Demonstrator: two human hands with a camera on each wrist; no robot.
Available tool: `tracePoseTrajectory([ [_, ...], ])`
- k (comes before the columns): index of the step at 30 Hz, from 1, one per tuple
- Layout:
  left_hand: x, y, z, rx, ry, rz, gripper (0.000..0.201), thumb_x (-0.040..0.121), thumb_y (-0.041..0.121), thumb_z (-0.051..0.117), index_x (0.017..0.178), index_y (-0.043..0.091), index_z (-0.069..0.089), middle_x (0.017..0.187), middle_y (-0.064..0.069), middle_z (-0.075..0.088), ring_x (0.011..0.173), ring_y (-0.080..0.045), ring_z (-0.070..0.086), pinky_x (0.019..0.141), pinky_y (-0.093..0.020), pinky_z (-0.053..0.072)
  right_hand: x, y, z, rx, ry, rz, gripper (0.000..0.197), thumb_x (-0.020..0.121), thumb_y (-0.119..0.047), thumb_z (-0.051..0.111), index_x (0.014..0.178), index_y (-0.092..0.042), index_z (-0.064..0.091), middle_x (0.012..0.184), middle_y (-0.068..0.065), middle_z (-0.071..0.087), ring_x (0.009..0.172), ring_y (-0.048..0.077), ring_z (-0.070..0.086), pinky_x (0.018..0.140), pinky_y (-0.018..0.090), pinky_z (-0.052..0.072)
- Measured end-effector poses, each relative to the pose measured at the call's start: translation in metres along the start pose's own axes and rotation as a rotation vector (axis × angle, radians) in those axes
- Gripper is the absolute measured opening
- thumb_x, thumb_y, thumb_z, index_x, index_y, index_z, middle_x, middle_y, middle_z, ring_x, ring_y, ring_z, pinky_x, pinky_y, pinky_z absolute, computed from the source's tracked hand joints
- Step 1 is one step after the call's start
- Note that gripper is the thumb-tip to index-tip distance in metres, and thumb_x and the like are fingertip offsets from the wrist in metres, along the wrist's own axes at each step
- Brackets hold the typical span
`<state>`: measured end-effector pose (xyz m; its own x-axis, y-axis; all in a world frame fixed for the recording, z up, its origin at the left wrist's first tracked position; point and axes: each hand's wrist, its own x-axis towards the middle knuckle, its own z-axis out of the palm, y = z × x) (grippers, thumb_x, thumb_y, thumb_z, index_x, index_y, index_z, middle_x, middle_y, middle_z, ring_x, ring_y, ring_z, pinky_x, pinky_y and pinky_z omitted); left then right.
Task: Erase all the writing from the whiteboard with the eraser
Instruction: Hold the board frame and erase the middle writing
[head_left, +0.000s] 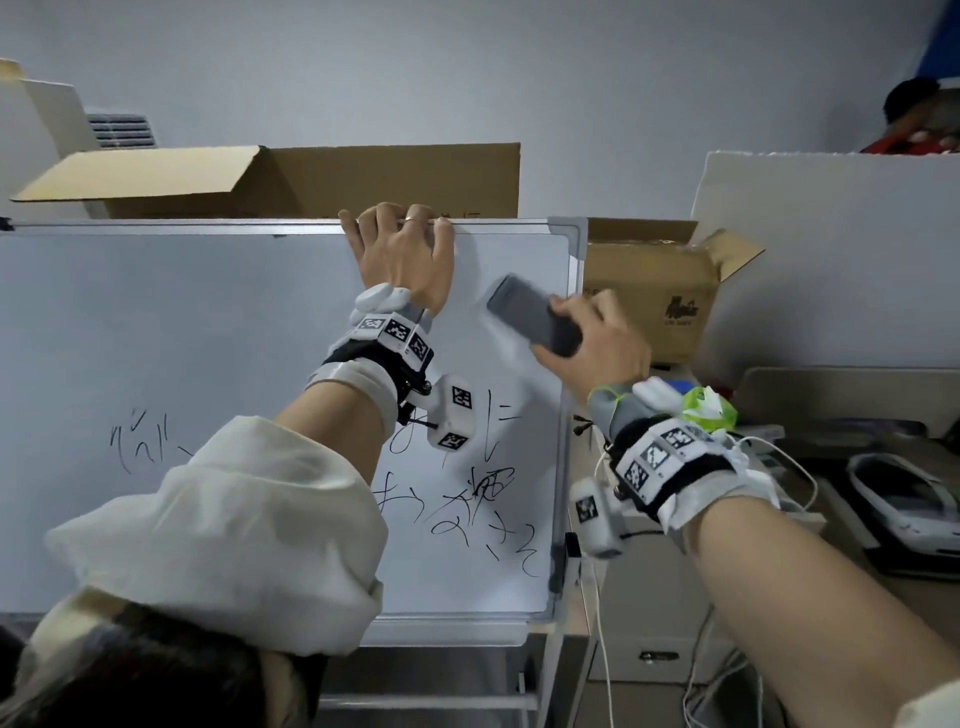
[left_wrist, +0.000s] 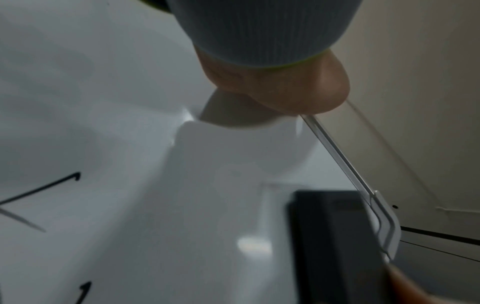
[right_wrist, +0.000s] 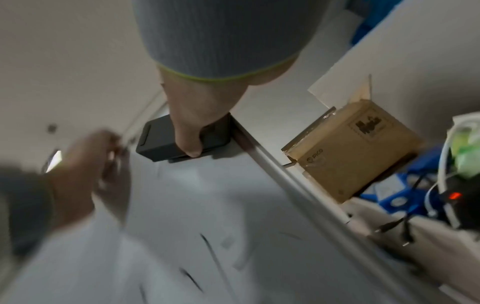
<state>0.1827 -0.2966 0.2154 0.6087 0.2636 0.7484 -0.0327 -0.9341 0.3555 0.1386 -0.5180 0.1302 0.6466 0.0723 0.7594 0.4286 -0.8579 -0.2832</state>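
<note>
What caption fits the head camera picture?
Left hand grips whiteboard top; right hand holds eraser.

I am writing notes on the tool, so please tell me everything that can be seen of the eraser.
The eraser is a dark grey rectangular block with rounded corners; its shell looks like plastic. It lies tilted against the upper right part of the whiteboard, near the frame's corner, above the remaining writing. The right hand grips its lower end, thumb on one side. It is motion-blurred in the head view. Its wiping face is hidden.
</note>
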Motion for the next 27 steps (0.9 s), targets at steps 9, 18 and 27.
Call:
tracePoseTrajectory([
  [9,-0.002,-0.007,-0.006,0.002,-0.037,0.042,0.049,0.095,0.049,0.030,0.126,0.031,0.063,0.128,-0.002,0.055,0.136,-0.024,0.038,0.124,-0.054,0.003,-0.037,-0.017,0.029,0.035,-0.158,-0.004,0.054,0.064,-0.056,0.078,0.111,-0.035,0.061,0.103,-0.004,0.051,0.082,0.026,0.062,0.065,0.034,0.052],
  [18,-0.010,-0.001,-0.009,-0.064,-0.044,0.061,0.046,0.095,0.042,0.035,0.131,0.027,0.060,0.132,0.002,0.054,0.142,-0.023,0.032,0.124,-0.053,-0.003,-0.026,-0.033,0.029,0.072,0.078,0.190,0.052,0.067,-0.053,0.078,0.110,-0.030,0.057,0.104,0.000,0.049,0.079,0.028,0.063,0.058,0.034,0.050],
  [27,-0.007,-0.012,-0.013,-0.078,-0.074,0.093,0.047,0.095,0.040,0.033,0.133,0.029,0.057,0.134,0.005,0.053,0.143,-0.021,0.030,0.124,-0.055,-0.005,-0.042,-0.051,0.049,0.035,-0.032,0.121,0.055,0.069,-0.060,0.073,0.115,-0.033,0.058,0.105,0.000,0.051,0.084,0.027,0.063,0.061,0.032,0.048],
])
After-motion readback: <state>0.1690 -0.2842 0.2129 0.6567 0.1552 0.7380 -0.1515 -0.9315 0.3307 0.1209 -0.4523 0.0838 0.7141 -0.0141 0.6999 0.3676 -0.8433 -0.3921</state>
